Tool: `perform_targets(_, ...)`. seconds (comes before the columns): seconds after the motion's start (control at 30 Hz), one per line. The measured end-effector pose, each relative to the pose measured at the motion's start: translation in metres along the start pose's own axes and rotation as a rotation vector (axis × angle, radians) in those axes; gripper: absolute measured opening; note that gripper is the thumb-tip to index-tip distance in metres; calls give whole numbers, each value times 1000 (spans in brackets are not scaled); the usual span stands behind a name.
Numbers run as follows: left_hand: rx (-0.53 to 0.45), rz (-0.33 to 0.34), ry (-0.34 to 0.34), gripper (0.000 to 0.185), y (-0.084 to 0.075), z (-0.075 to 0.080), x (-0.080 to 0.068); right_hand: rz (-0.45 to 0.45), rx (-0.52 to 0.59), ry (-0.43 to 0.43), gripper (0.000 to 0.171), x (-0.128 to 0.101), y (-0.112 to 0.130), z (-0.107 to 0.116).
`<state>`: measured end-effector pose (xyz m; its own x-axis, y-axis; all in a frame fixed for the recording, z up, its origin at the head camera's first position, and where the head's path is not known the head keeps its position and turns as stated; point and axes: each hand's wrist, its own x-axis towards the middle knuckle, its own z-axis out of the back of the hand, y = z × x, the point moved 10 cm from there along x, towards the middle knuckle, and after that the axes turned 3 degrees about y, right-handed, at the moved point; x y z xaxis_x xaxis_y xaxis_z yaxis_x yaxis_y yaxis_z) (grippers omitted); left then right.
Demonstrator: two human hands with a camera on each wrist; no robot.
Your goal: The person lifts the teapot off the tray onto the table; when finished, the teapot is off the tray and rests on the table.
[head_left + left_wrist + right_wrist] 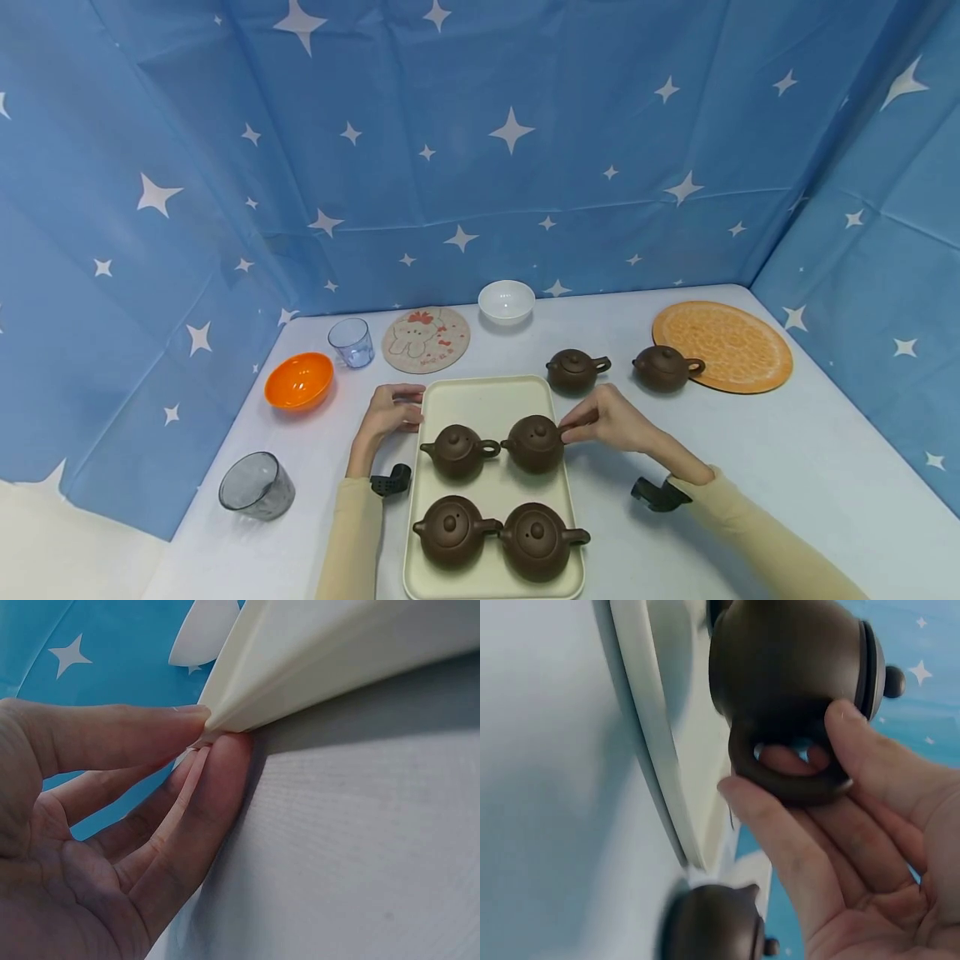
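A cream rectangular tray (480, 400) lies on the white table. My left hand (387, 414) pinches the rim of its far left corner; the left wrist view shows thumb and fingertips meeting at the tray edge (247, 690). My right hand (611, 421) grips the handle of a dark brown teapot (534, 450) at the tray's right side, and in the right wrist view fingers (765, 814) curl round that handle. To its left sits another brown teapot (457, 454). In the near half are a third teapot (452, 537) and a fourth one (537, 546), side by side.
Beyond the tray stand a brown teapot (573, 372) and another teapot (665, 369) by an orange-patterned mat (727, 346). Toward the back are a white bowl (507, 302), a round mat (426, 340) and a blue glass (352, 343). An orange bowl (298, 383) and grey glass (258, 487) stand left.
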<state>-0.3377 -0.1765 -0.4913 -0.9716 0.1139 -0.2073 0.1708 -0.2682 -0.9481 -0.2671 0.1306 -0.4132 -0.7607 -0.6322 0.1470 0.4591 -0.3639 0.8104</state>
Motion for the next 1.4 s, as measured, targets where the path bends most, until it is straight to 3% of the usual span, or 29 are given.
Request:
perform_targets(0.33, -6, 0, -10, 53, 0, 1, -2, 8, -16, 35, 15, -14, -1, 32)
perform_targets(0.83, -2, 8, -13, 54, 1, 1, -1, -41, -90, -43, 14, -63, -35, 101)
perform_targets(1.4, 8, 0, -3, 53, 1, 1, 0, -15, -120, -80, 17, -111, -64, 137)
